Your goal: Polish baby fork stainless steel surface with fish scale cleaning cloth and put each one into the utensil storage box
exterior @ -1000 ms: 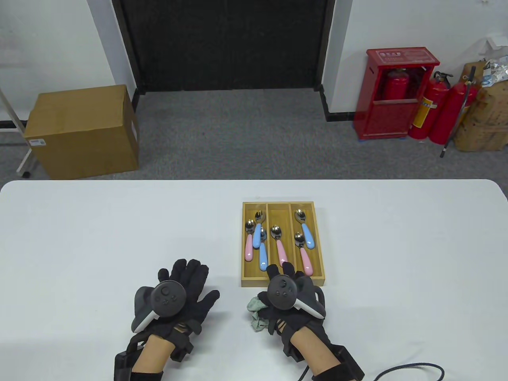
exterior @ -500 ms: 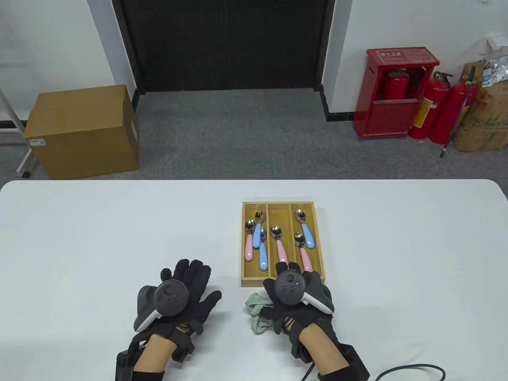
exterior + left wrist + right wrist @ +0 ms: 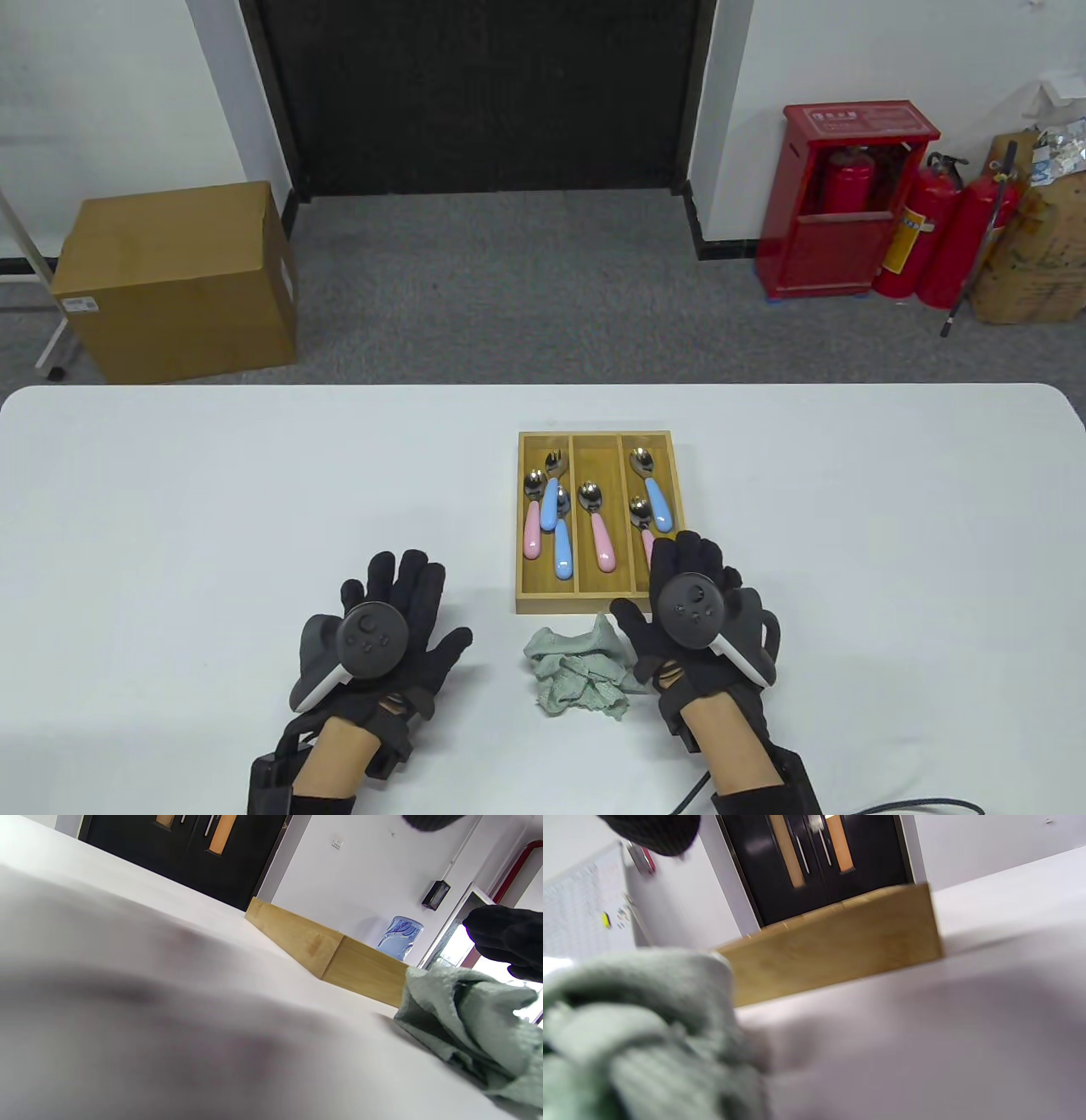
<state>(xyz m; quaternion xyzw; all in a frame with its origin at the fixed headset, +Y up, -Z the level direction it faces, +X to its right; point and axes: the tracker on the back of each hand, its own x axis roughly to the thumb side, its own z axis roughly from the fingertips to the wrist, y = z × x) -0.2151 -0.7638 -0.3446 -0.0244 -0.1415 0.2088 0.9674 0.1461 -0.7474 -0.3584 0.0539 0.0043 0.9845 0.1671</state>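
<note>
The wooden utensil storage box (image 3: 568, 604) stands mid-table with three compartments. Several baby utensils with pink or blue handles lie in it: three on the left (image 3: 549, 509), one pink in the middle (image 3: 599, 536), two on the right (image 3: 656, 501). The crumpled green cleaning cloth (image 3: 577, 672) lies loose on the table just in front of the box. My right hand (image 3: 691, 564) is to the cloth's right, fingers straight, reaching over the box's near right corner and hiding part of a pink handle. My left hand (image 3: 399, 594) rests flat on the table, left of the cloth, holding nothing.
The left wrist view shows the box's side (image 3: 322, 950), the cloth (image 3: 475, 1018) and my right hand's fingers (image 3: 505, 938) beyond it. In the right wrist view the cloth (image 3: 636, 1035) lies close by, with the box wall (image 3: 831, 955) behind it. White tabletop (image 3: 848, 509) stretches to both sides.
My right hand has let go of the cloth and moved right and forward to the box's near right corner. The cloth now lies uncovered. My left hand has barely shifted.
</note>
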